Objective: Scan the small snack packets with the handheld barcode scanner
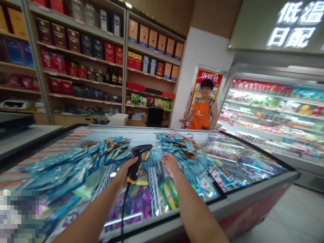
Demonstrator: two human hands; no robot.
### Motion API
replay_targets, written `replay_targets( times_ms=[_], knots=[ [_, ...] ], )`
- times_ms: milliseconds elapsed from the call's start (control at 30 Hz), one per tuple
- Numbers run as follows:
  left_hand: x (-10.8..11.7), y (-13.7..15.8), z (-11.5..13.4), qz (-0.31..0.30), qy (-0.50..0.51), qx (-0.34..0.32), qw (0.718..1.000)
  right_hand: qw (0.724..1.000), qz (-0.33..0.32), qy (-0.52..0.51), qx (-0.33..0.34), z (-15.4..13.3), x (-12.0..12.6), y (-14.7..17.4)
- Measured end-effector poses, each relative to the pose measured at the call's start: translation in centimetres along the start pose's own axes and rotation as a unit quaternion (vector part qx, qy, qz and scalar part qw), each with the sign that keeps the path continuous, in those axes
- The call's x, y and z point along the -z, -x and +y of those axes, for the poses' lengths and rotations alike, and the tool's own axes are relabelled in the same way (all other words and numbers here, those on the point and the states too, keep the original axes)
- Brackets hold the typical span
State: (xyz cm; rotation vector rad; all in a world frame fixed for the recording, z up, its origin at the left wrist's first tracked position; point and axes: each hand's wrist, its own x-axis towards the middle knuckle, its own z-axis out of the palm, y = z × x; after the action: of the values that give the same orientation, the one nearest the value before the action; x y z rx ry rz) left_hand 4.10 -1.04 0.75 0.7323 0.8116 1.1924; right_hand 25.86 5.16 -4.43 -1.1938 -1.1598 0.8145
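My left hand [124,173] is closed around the grip of a black and yellow barcode scanner [136,165], its cable hanging toward me. The scanner's head points right, at a small blue packet [156,154]. That packet is pinched by its right edge in the fingers of my right hand [170,163]. Both hands are above the glass top of a chest freezer [149,221]. To the left lies a spread heap of blue packets [60,168]; beyond my right hand is another pile of blue packets [174,143], some showing gold-brown backs.
A person in an orange apron [199,114] stands behind the freezer at the right. Shelves of boxed goods [87,45] line the back wall, with a white box [118,119] before them. A lit refrigerated display [273,111] is at the right, and a dark counter device [15,123] at the left.
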Motion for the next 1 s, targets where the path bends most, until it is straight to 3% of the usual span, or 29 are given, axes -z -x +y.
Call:
replay_targets(
  times_ms=[133, 400, 1000],
  knots=[
    [0.0, 0.1, 0.2, -0.001, -0.007, 0.002, 1.000, 0.999, -0.001, -0.022, -0.036, 0.4, 0.4, 0.0],
    [0.2, -0.1, -0.1, 0.006, -0.035, -0.007, 0.999, 0.999, 0.017, 0.030, -0.043, 1.1, 0.4, -0.6],
    [-0.1, 0.2, 0.2, 0.015, -0.068, -0.016, 0.997, 0.996, 0.046, 0.048, -0.057, -0.6, 0.1, 0.3]
  ],
)
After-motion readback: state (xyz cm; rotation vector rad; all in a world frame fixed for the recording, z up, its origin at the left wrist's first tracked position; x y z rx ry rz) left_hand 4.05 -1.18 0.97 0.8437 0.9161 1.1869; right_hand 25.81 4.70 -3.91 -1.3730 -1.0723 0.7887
